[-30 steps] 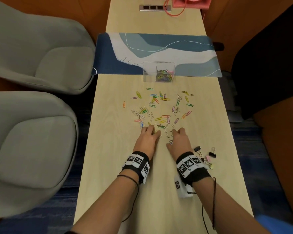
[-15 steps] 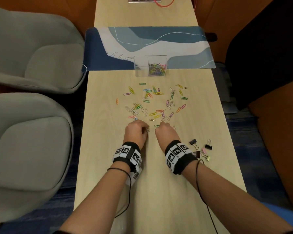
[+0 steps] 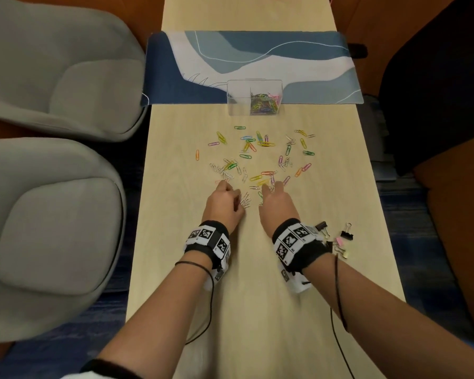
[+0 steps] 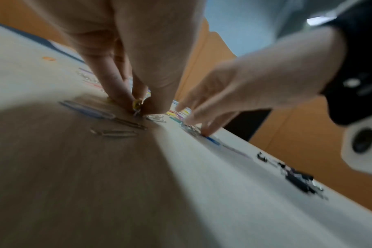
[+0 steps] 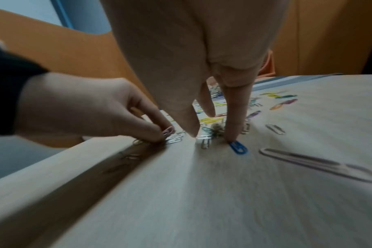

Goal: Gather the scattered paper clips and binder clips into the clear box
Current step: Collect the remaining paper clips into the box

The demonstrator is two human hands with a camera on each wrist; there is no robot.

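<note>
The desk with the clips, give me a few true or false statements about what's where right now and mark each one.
1. The clear box already holds some paper clips. True.
2. The binder clips lie beside the left wrist. False: they lie by the right wrist.
3. The right hand has straight fingers pressing down on clips on the table. True.
4. The left hand rests flat and open. False: its fingers pinch paper clips.
5. The box stands on bare wood only. False: it stands partly on the blue desk mat.
</note>
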